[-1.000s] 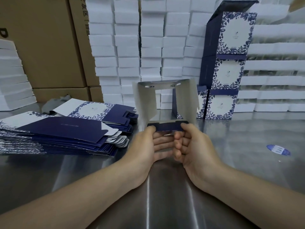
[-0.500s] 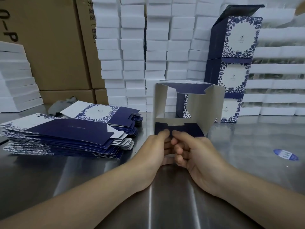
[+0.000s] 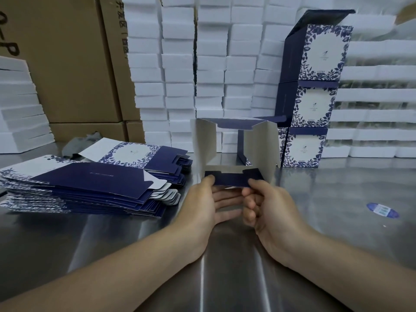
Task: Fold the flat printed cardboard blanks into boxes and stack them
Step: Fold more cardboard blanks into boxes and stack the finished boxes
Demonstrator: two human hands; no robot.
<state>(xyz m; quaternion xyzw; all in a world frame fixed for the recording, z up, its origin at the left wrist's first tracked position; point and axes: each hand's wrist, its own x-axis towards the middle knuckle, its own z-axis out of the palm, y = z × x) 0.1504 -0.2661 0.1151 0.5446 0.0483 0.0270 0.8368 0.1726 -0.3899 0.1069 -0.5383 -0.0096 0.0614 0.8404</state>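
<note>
Cardboard of the half-opened navy-and-grey box blank (image 3: 235,146), judged light, thin and easily creased, is pinched at its near navy flap (image 3: 234,179) by left hand (image 3: 203,204) and right hand (image 3: 267,210).

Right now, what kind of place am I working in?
Probably a packing or warehouse workshop: a steel worktable, a pile of flat printed blanks, folded boxes stacked up, and walls of white foam blocks beside brown cartons.
</note>
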